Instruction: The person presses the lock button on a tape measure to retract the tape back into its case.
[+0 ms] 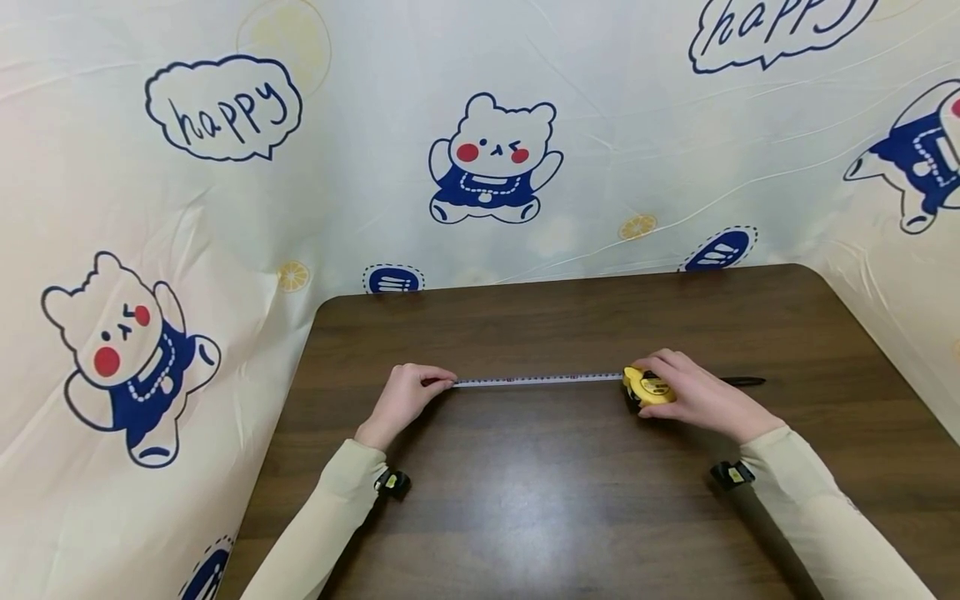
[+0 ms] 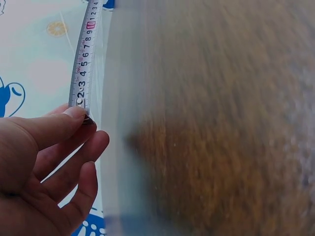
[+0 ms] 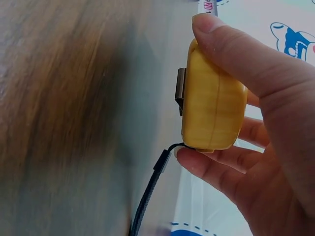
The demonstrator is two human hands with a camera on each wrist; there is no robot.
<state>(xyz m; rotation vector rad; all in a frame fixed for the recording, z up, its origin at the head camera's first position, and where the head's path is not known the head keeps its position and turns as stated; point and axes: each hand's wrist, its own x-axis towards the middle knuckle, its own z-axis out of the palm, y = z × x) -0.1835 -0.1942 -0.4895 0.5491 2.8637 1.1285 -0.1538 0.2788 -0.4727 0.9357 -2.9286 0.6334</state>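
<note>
While the printed cloth [image 1: 525,100] behind our hands carries the word "happy" in dark blue speech bubbles beside cartoon bears in blue dresses, the only other writing we can read is on the tape blade [image 1: 540,380]; in the left wrist view its scale runs upward from our fingertips through black numerals 2 to 9, a red-boxed mark we take for 10, then 1, 2, 3, 4 toward the far end; no brand shows on the case in any view.

We pinch the free end of the blade with our left hand [image 1: 405,398]; the thumb [image 2: 74,114] lies on top of the blade's tip and the forefinger curls beneath it, the other fingers loosely bent below. The blade is white or pale with fine black graduations, narrow, stretched straight just above the counter [image 1: 525,500] between the two sets of fingers.

Our right hand [image 1: 693,396] grips the yellow tape measure case [image 1: 649,388]; the thumb [image 3: 231,44] presses over its top edge and the fingers wrap under its lower edge; the case is rounded, glossy yellow, with a dark metal belt clip [image 3: 180,91] on the side facing away from the palm and a black wrist strap [image 3: 147,196] trailing from its bottom corner. The case sits at the right fingers, on or just above the dark wood counter.
</note>
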